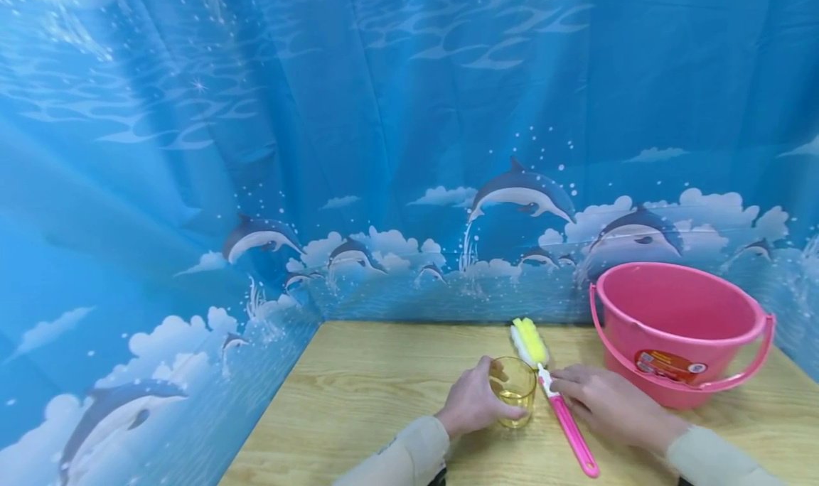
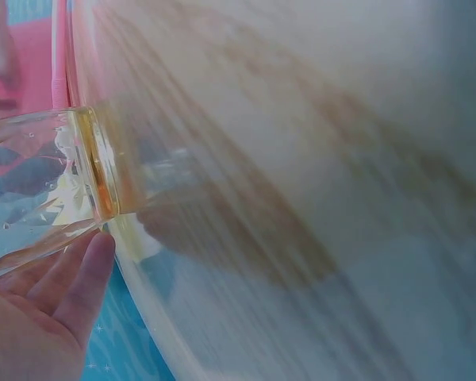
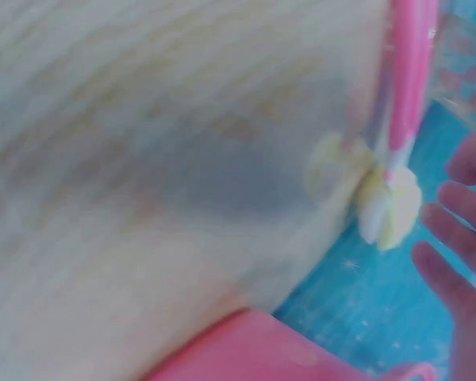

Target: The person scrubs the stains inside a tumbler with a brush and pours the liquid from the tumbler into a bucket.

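My left hand (image 1: 473, 403) holds a clear amber drinking glass (image 1: 520, 401), thumb on the near side and fingers behind it. The glass appears upright at the table surface; in the left wrist view its thick amber base (image 2: 103, 163) shows close to the wood. Just right of it lies a cup brush (image 1: 568, 429) with a pink handle, white neck and yellow-and-white sponge head (image 1: 530, 342). My right hand (image 1: 614, 406) hovers beside the brush's neck, fingers loosely bent. In the right wrist view those fingers (image 3: 452, 230) are apart from the brush handle (image 3: 412, 71).
A pink bucket (image 1: 678, 337) with a pink handle and an orange label stands at the table's back right. The wood-grain table (image 1: 365, 401) meets a blue dolphin-print curtain (image 1: 397, 152) at the back and left.
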The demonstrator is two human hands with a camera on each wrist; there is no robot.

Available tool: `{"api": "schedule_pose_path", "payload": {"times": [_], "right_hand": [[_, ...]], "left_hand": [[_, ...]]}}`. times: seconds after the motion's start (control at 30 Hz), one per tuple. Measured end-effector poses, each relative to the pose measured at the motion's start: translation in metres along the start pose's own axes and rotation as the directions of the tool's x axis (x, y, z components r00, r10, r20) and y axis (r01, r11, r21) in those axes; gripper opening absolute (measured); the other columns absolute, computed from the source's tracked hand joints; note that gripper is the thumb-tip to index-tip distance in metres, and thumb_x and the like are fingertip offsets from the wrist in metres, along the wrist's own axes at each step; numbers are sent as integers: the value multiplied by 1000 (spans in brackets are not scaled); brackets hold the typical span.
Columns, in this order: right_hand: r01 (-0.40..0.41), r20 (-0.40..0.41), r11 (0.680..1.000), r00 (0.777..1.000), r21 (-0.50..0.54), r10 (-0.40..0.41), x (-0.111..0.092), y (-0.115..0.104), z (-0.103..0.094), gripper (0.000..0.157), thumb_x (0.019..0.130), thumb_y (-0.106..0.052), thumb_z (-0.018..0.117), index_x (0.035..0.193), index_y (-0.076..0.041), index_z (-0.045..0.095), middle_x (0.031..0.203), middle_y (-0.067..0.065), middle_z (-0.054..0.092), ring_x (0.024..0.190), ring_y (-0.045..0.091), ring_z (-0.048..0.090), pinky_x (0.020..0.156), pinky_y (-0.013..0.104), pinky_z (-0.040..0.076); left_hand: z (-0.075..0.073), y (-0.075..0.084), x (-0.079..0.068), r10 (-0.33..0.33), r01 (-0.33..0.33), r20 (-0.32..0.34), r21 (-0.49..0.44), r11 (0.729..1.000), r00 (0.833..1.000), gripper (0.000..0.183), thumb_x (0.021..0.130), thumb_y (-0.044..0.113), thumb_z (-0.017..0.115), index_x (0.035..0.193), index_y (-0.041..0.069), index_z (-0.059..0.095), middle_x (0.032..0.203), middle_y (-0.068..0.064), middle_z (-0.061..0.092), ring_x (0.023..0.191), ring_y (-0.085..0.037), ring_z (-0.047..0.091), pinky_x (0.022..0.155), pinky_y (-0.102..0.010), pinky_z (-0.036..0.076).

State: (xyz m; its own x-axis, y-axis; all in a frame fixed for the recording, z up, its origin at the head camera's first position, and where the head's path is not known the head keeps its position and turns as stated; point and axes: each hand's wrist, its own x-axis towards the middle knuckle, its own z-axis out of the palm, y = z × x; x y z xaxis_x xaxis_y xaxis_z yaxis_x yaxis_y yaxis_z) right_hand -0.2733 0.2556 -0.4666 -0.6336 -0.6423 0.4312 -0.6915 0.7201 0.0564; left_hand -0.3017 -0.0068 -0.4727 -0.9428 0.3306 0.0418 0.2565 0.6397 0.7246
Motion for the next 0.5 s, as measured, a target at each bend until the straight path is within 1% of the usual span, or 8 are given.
{"api": "schedule_pose_path", "payload": {"times": [0.1, 0.13, 0.17, 0.2, 0.27, 0.33, 0.4, 0.5], "right_hand": [[17, -58, 999, 998, -38, -19, 1, -2, -13, 36, 82, -17, 80, 117, -21, 74, 118, -3, 72, 109, 22, 69, 90, 45, 57], [30, -84, 998, 996, -49, -34, 2, -2, -18, 29, 86, -19, 77, 115, -21, 74, 116, -3, 72, 107, 20, 69, 90, 45, 57], [44, -113, 997, 992, -65, -51, 3, -3, -23, 21, 92, -24, 72, 113, -21, 74, 113, -4, 72, 105, 19, 69, 89, 44, 58], [58, -143, 996, 987, -75, -68, 4, -3, -28, 18, 98, -28, 64, 110, -21, 74, 111, -5, 72, 103, 18, 69, 87, 43, 58], [75, -199, 992, 975, -103, -95, 7, -3, -39, 34, 105, -37, 44, 107, -20, 74, 106, -6, 72, 98, 16, 69, 82, 41, 60], [78, -250, 989, 962, -122, -107, 9, -2, -51, 56, 106, -44, 24, 105, -19, 74, 103, -6, 71, 94, 14, 68, 78, 40, 60], [58, -285, 988, 954, -141, -96, 11, -2, -63, 61, 106, -47, 21, 104, -18, 74, 101, -5, 71, 92, 15, 68, 75, 40, 61], [4, -312, 988, 948, -156, -53, 11, 1, -81, 66, 105, -53, 21, 104, -14, 75, 103, -2, 72, 94, 20, 68, 77, 45, 60]], "left_hand": [[0, 0, 0, -2, 2, -3, -2, 1000, 1000, 72, 63, 49, 93, 119, 24, 56, 108, 14, 68, 93, -6, 65, 81, -27, 54], [0, 0, 0, -3, 3, -3, -4, 1000, 1000, 72, 63, 49, 93, 119, 24, 56, 108, 14, 68, 93, -6, 65, 81, -26, 54], [0, 0, -1, -4, 4, -4, -6, 1000, 1000, 72, 63, 48, 93, 120, 24, 56, 108, 14, 68, 92, -6, 65, 81, -27, 54], [0, -1, -1, -5, 5, -4, -8, 1000, 1000, 72, 63, 48, 93, 120, 24, 56, 108, 14, 68, 92, -5, 65, 81, -27, 54], [1, -1, 0, -4, 4, -4, -14, 1000, 1000, 72, 63, 47, 93, 120, 24, 56, 109, 14, 68, 92, -5, 65, 81, -27, 54], [1, -1, 0, -1, 1, -5, -17, 1000, 1000, 72, 63, 47, 94, 119, 24, 56, 109, 13, 68, 92, -4, 65, 81, -27, 55], [1, -2, 0, 5, -5, -6, -17, 1000, 1000, 72, 63, 46, 94, 119, 24, 56, 109, 13, 68, 92, -4, 65, 81, -27, 55], [1, -2, 1, 11, -11, -7, -12, 1000, 1000, 72, 63, 46, 94, 119, 24, 56, 108, 13, 68, 92, -4, 65, 81, -26, 54]]}}
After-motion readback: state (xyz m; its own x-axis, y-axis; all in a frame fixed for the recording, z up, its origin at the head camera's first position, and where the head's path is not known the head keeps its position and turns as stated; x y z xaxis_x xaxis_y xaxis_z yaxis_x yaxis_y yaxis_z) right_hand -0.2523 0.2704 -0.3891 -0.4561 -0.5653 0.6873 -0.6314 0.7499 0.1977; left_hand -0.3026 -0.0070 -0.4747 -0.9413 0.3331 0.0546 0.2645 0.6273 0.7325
